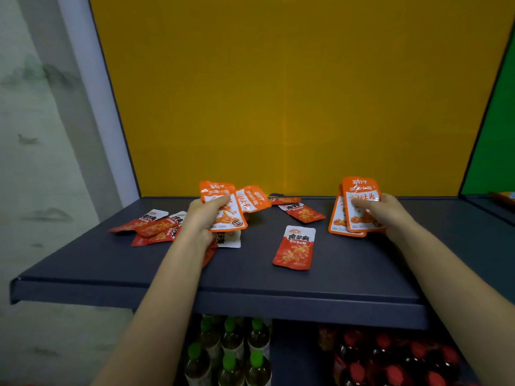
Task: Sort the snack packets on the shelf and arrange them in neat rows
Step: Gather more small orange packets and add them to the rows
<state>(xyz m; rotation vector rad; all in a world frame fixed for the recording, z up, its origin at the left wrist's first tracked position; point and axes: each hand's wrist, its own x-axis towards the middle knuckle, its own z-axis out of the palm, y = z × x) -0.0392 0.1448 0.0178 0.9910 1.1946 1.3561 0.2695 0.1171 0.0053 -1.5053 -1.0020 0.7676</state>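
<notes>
Holding 1 orange packet (223, 210) up in my left hand (199, 218), I pinch it with my thumb on the front and my fingers behind it. It stands up tall above the dark blue shelf (348, 277). My right hand (387, 214) grips a small stack of orange packets (359, 215), also lifted off the shelf, over on the right side. I can see 2 packets in that stack for sure. Another orange packet (252, 197) sits tilted just beside the one in my left hand, and I cannot tell if my hand holds it too.

Between my 2 arms, 1 red packet (295, 247) lies flat by itself. A second red packet (303, 212) lies near the back. A messy pile of red packets (156, 227) lies to the left of my left arm, some on top of others.

Behind the shelf is a yellow wall (292, 93), and a green panel (496, 135) is on the right. Under the shelf stand bottles with green caps (231, 349) and bottles with red caps (395, 355).
</notes>
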